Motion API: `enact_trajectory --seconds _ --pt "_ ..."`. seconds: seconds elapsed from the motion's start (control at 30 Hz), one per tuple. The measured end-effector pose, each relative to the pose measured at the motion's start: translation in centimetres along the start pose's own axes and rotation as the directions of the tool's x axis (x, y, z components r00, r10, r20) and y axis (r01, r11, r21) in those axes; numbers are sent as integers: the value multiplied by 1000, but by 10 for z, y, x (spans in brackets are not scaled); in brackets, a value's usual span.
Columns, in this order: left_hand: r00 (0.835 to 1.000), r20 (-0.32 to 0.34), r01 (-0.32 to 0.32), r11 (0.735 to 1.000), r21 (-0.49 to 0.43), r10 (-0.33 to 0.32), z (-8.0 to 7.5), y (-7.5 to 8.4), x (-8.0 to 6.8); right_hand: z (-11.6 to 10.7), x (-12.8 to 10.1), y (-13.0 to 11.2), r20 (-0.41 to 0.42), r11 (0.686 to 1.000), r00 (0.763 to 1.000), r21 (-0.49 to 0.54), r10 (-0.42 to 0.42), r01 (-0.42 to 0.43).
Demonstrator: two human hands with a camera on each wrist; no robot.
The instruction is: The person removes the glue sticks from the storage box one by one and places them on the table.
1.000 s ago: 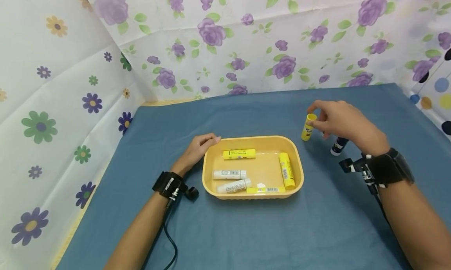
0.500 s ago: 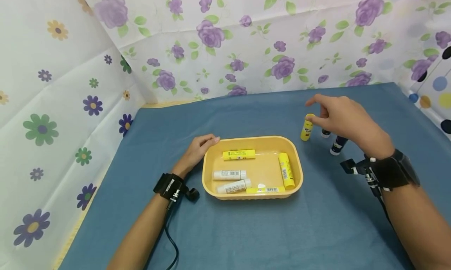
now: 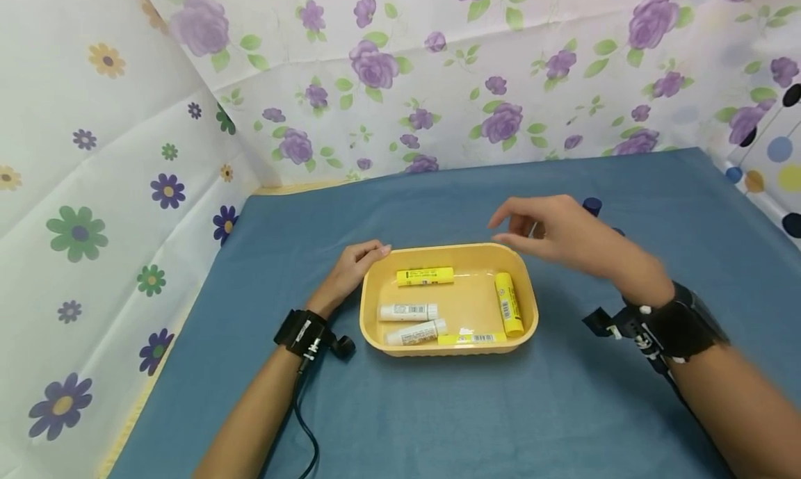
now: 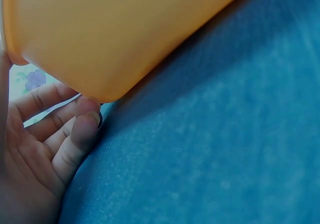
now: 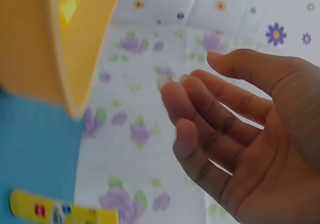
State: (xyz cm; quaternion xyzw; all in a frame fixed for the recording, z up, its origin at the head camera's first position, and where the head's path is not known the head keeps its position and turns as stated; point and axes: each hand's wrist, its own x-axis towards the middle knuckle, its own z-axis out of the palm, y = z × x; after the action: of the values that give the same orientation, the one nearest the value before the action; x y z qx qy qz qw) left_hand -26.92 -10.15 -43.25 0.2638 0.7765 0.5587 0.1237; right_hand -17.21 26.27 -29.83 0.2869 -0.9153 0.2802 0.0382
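Blue cloth-covered table [image 3: 438, 409], walled on three sides by floral-print sheeting [image 3: 375, 69].

Yellow plastic tray [image 3: 528, 305], oblong, long axis left–right, sits mid-table. It holds five glue sticks, all lying flat:
- yellow glue stick [image 3: 425, 276] near the far wall of the tray, long axis left–right;
- a second yellow glue stick [image 3: 508, 304] at the right side, long axis running near-to-far;
- a third yellow stick [image 3: 472, 338] along the near wall, long axis left–right, partly hidden by the rim;
- two white glue sticks [image 3: 408, 311] at the left, one behind the other, both roughly left–right; the nearer one is tilted a little, right end farther away.

Right hand [image 3: 553, 230] hovers above the tray's far right corner, fingers spread and relaxed, pointing left, holding nothing. The right wrist view shows the same: palm [image 5: 280, 149] bare, fingers loosely bent, the tray rim [image 5: 62, 84] just beside them. That view also shows one more yellow glue stick [image 5: 62, 214] lying on the cloth outside the tray.

Left hand [image 3: 350, 267] rests at the tray's far left corner; fingers curl against the outer wall. In the left wrist view the fingertips [image 4: 87, 126] touch the underside of the tray wall [image 4: 125, 34].

Dark blue cap [image 3: 591, 205] shows just behind the right hand; what it belongs to is hidden.
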Motion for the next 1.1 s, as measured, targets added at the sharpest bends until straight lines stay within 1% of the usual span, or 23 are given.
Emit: enact_trajectory --seconds 0.13,0.27,0.43,0.6,0.67,0.8,0.9,0.97,1.03,1.1 --pt "1000 16 14 1000 -18 -14 -1 0 -1 12 2 -6 117 996 993 91 9 -20" --pt "1000 17 14 1000 -20 -14 0 -2 -2 22 3 -7 182 990 983 141 -10 -16" --pt "1000 -2 -19 1000 3 19 1 -5 0 35 3 -6 259 991 965 135 -48 13" --pt "999 -20 -47 999 10 47 1 -5 1 48 5 -6 343 989 936 144 -78 29" --pt "999 -20 -47 999 12 47 1 -4 0 53 5 -8 380 991 923 137 -54 2" --pt "999 -15 -44 999 3 44 0 -4 0 63 6 -10 453 993 891 87 27 -74" --pt "999 -12 -42 999 0 42 0 -4 0 69 4 -11 488 995 872 62 43 -84" --pt "999 -14 -43 999 5 43 0 -4 0 70 3 -13 498 995 866 62 35 -75" --pt "999 -15 -45 999 11 45 0 -4 0 72 1 -14 496 996 868 56 28 -64" --pt "999 -17 -49 999 12 49 1 -4 1 73 1 -15 495 997 868 44 38 -69"
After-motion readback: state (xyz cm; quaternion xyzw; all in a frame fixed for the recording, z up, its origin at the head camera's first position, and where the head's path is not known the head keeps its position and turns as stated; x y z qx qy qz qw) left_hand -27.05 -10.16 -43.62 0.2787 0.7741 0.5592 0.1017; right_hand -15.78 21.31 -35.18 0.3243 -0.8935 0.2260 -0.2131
